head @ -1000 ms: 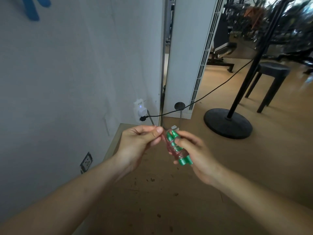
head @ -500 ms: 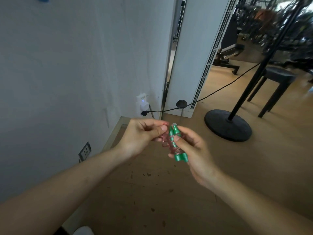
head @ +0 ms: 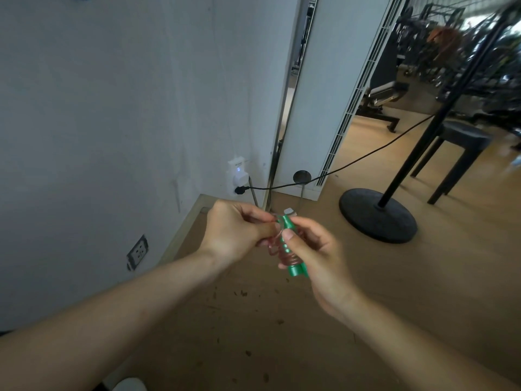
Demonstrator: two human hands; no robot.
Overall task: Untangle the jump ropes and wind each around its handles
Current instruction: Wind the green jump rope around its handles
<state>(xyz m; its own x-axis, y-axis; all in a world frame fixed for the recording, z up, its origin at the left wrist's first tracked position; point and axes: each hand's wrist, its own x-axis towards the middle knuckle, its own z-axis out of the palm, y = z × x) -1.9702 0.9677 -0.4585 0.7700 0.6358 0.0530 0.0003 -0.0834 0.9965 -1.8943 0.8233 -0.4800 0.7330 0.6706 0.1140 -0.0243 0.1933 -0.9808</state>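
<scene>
A person's right hand (head: 318, 258) gripped the green handles (head: 288, 225); the left hand (head: 234, 231) pinched the pink rope (head: 285, 256) near its end, where any slack could let the coils spring off.

**Dim corner, brighter room beyond**

The wall (head: 98, 108) sits in dull, bluish shade. Daylight seems to enter from the upper right, warming the floor (head: 423, 277). The gym equipment (head: 451, 52) there smears with blur. Wide-angle bending bows the frame edges.

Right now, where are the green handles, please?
Head view, mid-frame: the green handles sit in the right hand, the left hand pinching rope beside them.
</scene>
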